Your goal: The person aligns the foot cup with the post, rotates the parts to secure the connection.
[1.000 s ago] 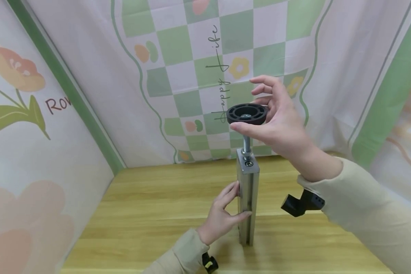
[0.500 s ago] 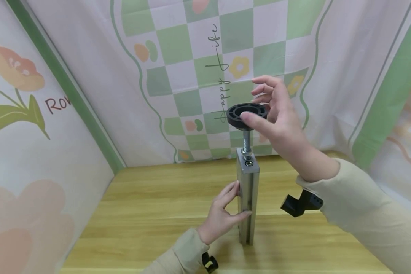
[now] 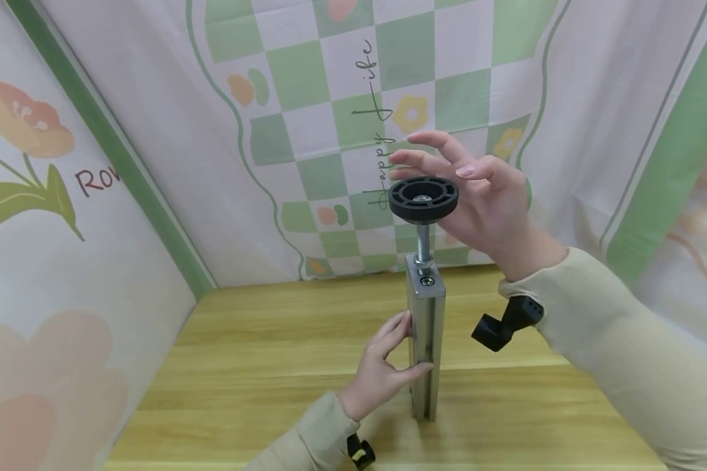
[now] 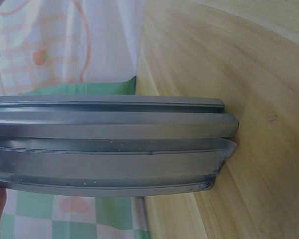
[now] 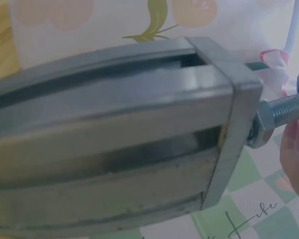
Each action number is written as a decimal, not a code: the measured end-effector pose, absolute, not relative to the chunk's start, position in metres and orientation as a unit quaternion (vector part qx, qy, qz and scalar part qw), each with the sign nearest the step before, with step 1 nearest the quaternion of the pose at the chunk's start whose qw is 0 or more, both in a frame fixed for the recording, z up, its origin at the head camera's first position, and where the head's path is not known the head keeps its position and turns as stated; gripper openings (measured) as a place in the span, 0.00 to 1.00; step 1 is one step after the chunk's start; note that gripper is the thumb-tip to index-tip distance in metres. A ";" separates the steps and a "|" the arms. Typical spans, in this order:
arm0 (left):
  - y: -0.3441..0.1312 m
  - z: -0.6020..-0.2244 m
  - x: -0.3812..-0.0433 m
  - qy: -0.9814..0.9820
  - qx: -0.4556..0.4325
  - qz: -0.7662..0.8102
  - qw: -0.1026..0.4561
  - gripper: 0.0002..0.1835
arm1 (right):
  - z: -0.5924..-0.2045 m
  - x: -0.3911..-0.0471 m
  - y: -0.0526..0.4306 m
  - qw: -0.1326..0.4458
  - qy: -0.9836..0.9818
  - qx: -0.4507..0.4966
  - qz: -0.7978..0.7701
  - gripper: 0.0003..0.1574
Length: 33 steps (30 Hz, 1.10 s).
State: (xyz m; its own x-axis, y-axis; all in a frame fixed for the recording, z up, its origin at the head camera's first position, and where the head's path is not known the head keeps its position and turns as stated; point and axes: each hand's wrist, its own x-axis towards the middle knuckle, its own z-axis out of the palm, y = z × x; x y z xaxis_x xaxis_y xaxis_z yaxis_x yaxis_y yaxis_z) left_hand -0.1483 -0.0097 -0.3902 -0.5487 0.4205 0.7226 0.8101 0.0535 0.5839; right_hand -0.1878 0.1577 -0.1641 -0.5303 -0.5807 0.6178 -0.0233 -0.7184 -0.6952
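A slotted aluminium profile stands upright on the wooden table, capped by an end plate with a screw in it. Out of that plate rises a threaded rod bearing a round black levelling foot, wide side up. My left hand grips the profile at mid-height, thumb on the near face and fingers on the left side. Behind and right of the foot is my right hand, fingers loosely extended and thumb lifted off the rim. In the right wrist view a hex nut sits on the rod against the plate.
The wooden table reaches to a printed cloth backdrop with green checks. Another cloth with flowers hangs along the left. Black camera mounts are strapped at both sleeves.
The right thumb has swept over the foot from its near rim and lifted away to the right, while the other fingers shifted left behind it. The left hand and profile stay put.
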 end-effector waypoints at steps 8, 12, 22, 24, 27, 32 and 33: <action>-0.010 -0.390 -0.148 -0.704 -0.435 -0.532 0.180 0.46 | -0.167 -0.193 0.152 0.225 0.275 -0.503 -0.787 0.32; -0.010 -0.391 -0.147 -0.706 -0.433 -0.530 0.180 0.46 | -0.171 -0.190 0.149 0.186 0.316 -0.497 -0.787 0.29; -0.009 -0.391 -0.148 -0.701 -0.441 -0.527 0.192 0.47 | -0.182 -0.187 0.147 0.135 0.347 -0.483 -0.793 0.21; -0.009 -0.391 -0.148 -0.700 -0.442 -0.527 0.192 0.46 | -0.183 -0.187 0.147 0.124 0.354 -0.487 -0.789 0.20; -0.010 -0.391 -0.148 -0.700 -0.440 -0.529 0.190 0.46 | -0.184 -0.187 0.147 0.099 0.369 -0.498 -0.779 0.19; -0.010 -0.393 -0.149 -0.702 -0.437 -0.530 0.187 0.47 | -0.185 -0.186 0.147 0.049 0.397 -0.514 -0.759 0.18; -0.010 -0.393 -0.149 -0.702 -0.436 -0.531 0.186 0.47 | -0.185 -0.186 0.146 0.037 0.404 -0.513 -0.756 0.17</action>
